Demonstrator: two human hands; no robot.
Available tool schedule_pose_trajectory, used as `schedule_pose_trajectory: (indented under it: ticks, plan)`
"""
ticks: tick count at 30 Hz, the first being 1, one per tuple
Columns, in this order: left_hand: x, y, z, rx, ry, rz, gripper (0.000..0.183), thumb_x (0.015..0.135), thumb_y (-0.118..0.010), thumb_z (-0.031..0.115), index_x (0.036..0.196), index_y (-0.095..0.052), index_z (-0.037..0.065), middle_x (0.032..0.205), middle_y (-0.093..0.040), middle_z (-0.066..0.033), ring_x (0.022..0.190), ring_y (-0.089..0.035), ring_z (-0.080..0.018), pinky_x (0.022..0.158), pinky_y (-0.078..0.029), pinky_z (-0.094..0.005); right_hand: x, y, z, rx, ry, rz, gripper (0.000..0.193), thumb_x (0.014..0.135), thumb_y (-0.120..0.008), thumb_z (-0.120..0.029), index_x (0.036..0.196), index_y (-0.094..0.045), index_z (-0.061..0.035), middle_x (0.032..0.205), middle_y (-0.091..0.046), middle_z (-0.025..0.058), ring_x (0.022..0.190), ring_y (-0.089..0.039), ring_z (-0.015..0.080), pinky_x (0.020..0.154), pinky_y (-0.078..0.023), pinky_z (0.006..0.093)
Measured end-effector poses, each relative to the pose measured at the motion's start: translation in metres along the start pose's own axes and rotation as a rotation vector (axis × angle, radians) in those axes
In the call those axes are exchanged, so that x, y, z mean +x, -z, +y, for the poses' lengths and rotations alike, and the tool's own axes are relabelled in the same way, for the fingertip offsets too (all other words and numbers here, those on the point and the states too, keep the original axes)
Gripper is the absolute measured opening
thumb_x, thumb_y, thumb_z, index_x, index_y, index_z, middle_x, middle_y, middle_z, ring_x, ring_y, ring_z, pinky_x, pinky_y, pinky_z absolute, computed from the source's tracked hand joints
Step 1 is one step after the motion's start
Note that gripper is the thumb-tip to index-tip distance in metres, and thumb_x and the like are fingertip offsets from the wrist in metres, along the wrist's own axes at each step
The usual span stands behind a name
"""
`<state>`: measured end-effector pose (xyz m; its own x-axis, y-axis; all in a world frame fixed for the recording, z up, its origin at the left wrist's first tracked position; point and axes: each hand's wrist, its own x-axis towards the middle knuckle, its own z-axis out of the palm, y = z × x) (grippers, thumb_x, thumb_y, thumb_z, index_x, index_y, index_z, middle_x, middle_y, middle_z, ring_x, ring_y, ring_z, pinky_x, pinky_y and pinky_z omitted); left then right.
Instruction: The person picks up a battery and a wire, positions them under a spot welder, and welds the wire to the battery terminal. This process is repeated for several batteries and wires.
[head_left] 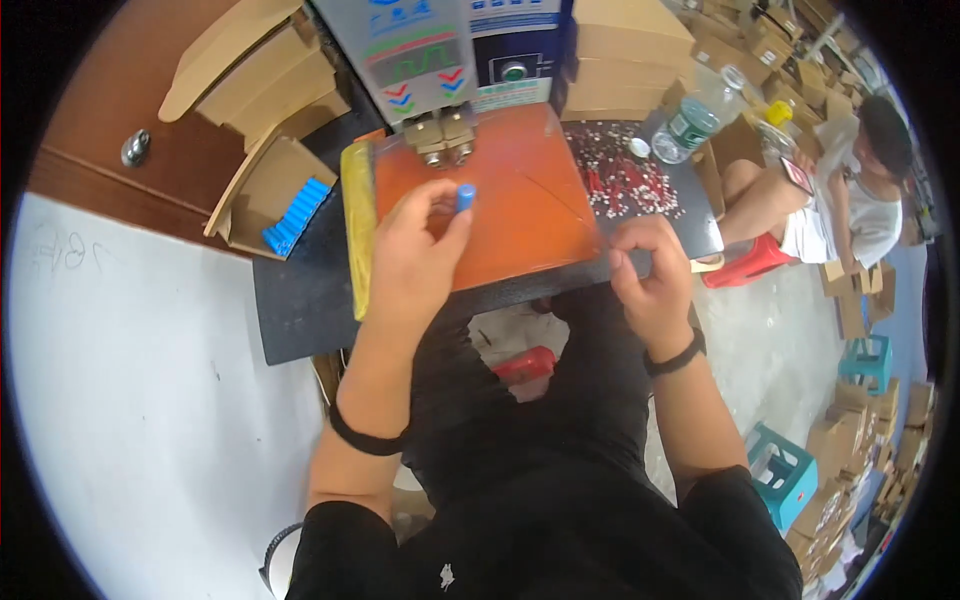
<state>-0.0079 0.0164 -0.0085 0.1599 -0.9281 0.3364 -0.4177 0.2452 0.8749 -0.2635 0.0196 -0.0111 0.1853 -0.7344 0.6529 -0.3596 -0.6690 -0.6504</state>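
Observation:
My left hand [418, 245] pinches a short blue cylindrical battery cell [465, 196] upright between thumb and fingers, above the orange mat [525, 235]. Just beyond it stands a machine with two metal heads [440, 138]. My right hand [652, 285] is closed near the mat's right edge, thumb against the curled fingers. Whatever they hold, if anything, is too small to make out. Beyond that hand lies a spread of small red and white parts [630, 185] on the black table.
An open cardboard box [250, 205] at the left contains several blue cells [297, 216]. A clear plastic bottle [690, 128] stands behind the small parts, with a white cap [639, 147] nearby. At right a person [870, 190] sits; teal stools [785, 475] and cartons [845, 440] stand on the floor.

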Motion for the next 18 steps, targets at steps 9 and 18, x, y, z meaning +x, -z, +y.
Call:
schedule_pose_trajectory:
  ticks: [9,18]
  plan:
    - [0.006,0.003,-0.003,-0.011,0.133,0.048,0.024,0.088,-0.069,0.002,0.111,-0.062,-0.002,0.099,-0.068,-0.0057,0.093,-0.064,-0.0116,0.086,-0.050,-0.0257,0.005,-0.047,0.006,0.082,-0.015,-0.074,0.018,0.076,-0.068,0.004,0.088,-0.058,-0.0026,0.087,-0.062,0.0096,0.077,-0.060,0.0249,0.069,-0.048,0.0317]
    - [0.009,0.001,0.001,0.026,0.137,0.045,0.023,0.088,-0.069,0.003,0.110,-0.063,-0.001,0.096,-0.067,-0.0049,0.087,-0.063,-0.0109,0.081,-0.050,-0.0243,0.007,-0.047,-0.001,0.335,-0.339,-0.048,0.007,0.085,-0.064,0.002,0.089,-0.059,-0.0003,0.087,-0.061,0.0037,0.075,-0.054,0.0088,0.066,-0.044,0.0219]
